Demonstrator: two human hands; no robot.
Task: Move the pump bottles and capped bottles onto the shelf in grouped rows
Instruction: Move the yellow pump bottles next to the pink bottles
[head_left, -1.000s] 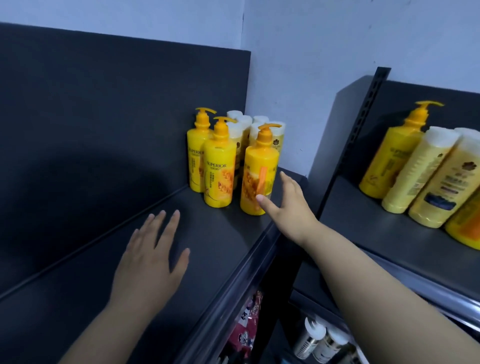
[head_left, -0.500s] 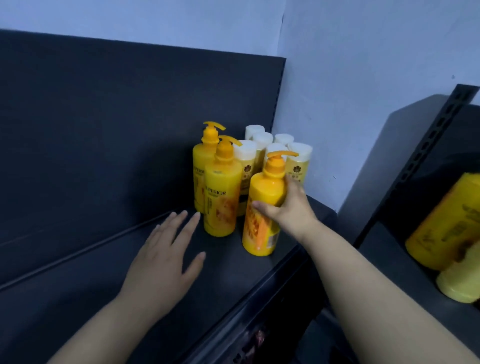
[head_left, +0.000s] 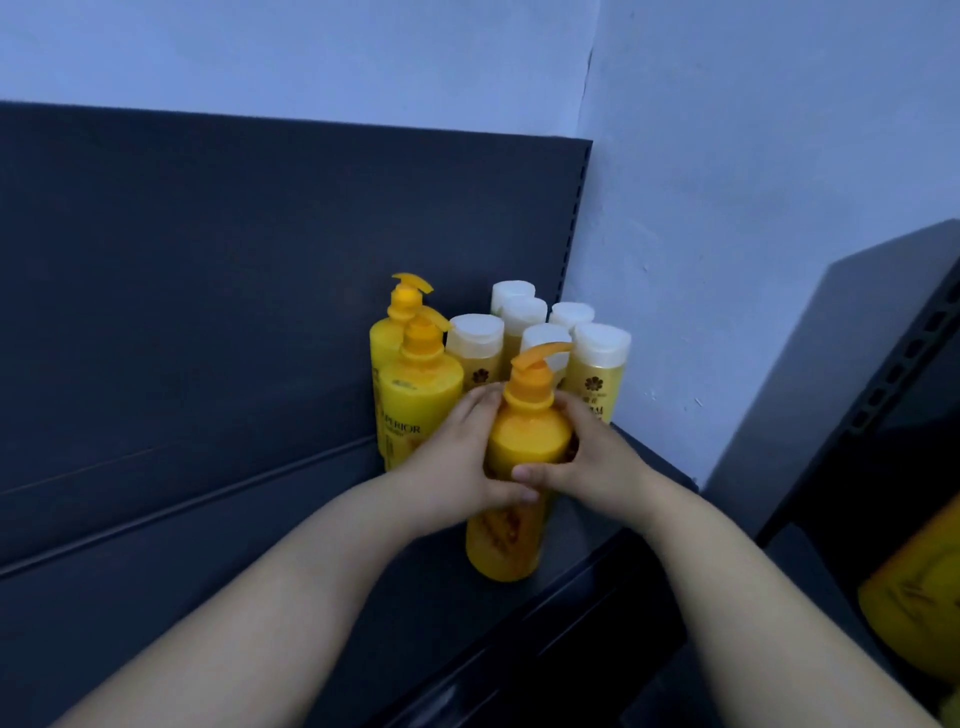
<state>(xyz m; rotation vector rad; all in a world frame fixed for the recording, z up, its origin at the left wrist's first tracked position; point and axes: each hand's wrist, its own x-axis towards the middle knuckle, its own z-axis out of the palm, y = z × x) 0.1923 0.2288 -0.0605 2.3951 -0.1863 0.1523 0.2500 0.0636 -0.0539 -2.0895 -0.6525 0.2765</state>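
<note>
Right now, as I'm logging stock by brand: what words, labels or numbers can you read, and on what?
"PERIOR": on the middle pump bottle; any letters before these curve out of sight.
Small print under it: too blurred to read.
On the capped bottles: a flower emblem; the characters beneath are too blurred.
On the held pump bottle: no readable text showing.

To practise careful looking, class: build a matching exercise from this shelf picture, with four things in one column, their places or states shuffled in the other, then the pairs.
Things
1. nearest pump bottle
2. SUPERIOR pump bottle
3. capped bottles
4. yellow bottle on the neighbouring shelf

Places or states
A. grouped in the corner, white tops
B. cut off at the right edge
C. gripped by the left hand and right hand
D. standing free, left of the gripped one

Pairs: 1-C, 2-D, 3-A, 4-B
</note>
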